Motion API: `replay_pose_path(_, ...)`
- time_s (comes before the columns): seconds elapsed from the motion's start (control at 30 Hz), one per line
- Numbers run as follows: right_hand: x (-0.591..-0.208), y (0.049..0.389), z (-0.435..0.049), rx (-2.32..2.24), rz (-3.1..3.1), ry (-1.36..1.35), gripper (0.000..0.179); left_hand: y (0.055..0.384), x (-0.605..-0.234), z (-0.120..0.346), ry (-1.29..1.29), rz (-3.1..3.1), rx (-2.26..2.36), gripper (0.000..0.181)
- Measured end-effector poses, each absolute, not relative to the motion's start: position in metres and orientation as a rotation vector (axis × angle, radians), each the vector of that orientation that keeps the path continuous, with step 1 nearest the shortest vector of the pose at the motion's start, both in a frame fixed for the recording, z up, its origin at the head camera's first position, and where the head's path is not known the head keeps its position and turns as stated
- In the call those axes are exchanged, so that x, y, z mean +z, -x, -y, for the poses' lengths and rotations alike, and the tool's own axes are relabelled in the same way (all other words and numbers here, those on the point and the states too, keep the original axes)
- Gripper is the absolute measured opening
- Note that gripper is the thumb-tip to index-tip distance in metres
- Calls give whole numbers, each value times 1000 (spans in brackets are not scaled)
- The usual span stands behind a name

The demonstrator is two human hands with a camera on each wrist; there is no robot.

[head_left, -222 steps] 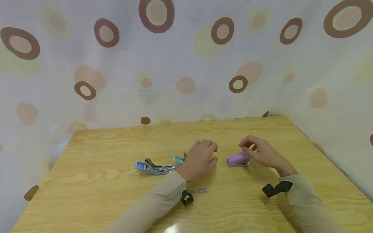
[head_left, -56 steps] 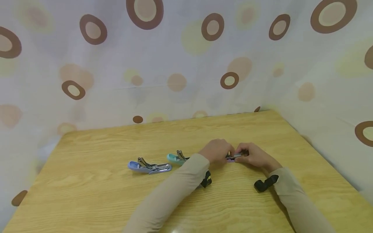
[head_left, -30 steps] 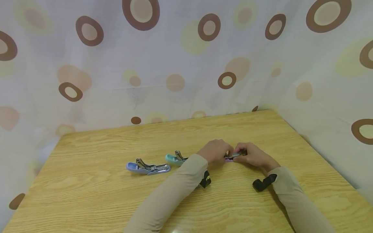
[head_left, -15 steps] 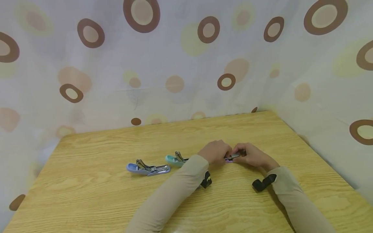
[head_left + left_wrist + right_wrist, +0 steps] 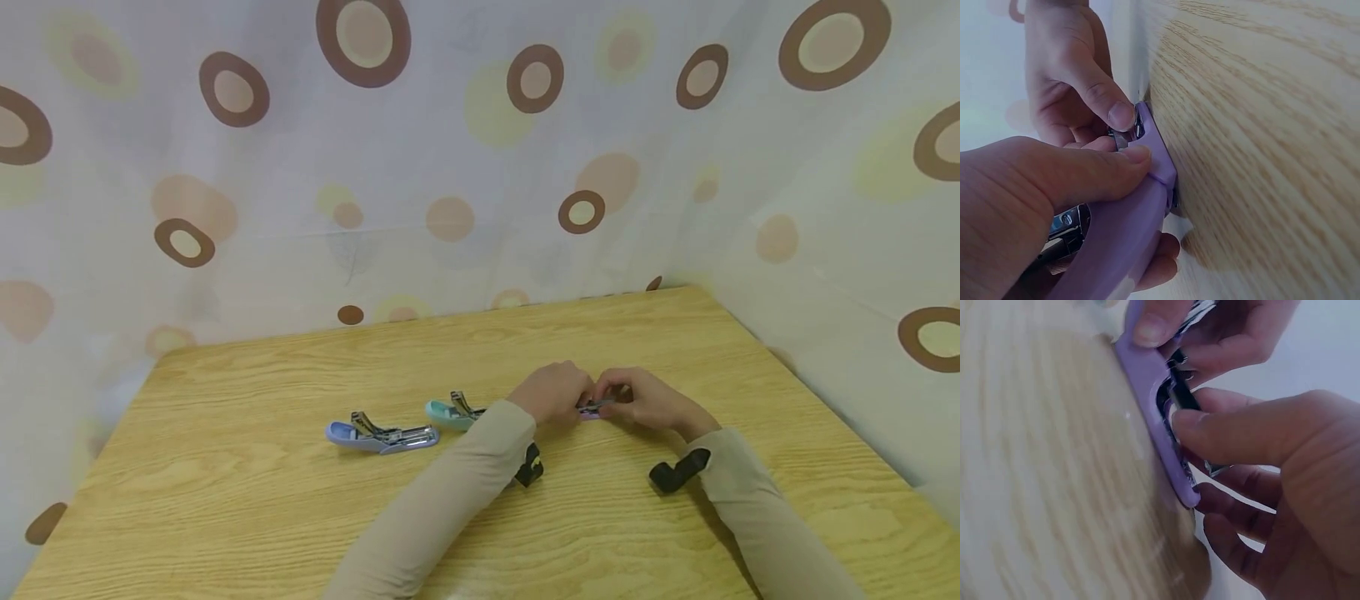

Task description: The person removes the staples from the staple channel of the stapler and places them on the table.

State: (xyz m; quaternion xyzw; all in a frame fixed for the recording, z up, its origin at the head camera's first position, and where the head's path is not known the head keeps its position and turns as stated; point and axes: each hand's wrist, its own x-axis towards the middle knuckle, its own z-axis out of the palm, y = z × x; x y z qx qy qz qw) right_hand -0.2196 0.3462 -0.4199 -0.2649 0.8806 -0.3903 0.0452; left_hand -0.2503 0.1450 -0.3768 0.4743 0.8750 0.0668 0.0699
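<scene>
My left hand (image 5: 553,392) grips a purple stapler (image 5: 1157,153) that is folded open, its thumb pressed on the purple base near the hinge. In the right wrist view the stapler's base (image 5: 1150,384) lies along the tabletop, with the metal magazine channel facing my right hand (image 5: 1310,444). Between thumb and fingers that hand pinches a short grey staple strip (image 5: 1186,395), which sits right at the channel. The right thumb touches close to the magazine. In the head view the hands hide most of the purple stapler (image 5: 591,416).
A blue stapler (image 5: 382,437), folded open, lies on the wooden table (image 5: 225,500) to the left. Nearer the left hand is a teal stapler (image 5: 448,413), also open, partly behind the left sleeve (image 5: 442,508). A patterned curtain (image 5: 465,275) stands behind the table.
Earlier the purple stapler was folded together, with strips lying on the table. Since then it was opened and a staple strip brought to it. Lately the right fingers have tilted the strip slightly down.
</scene>
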Motion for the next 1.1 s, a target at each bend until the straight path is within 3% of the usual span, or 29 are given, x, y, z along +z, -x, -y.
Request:
replay_pose_path(0.37,-419,218,-337,-981,-2833,910,25,251,-380,-144,-1468,-2654,209,40)
replay_pose_path(0.73,-417,217,-334,-922,-2837,940,26,251,-379,-146,-1502,-2635,184,14)
replay_pose_path(1.1,-417,216,-335,-1123,-2746,875,28,248,-377,-146,-1486,-2663,154,15)
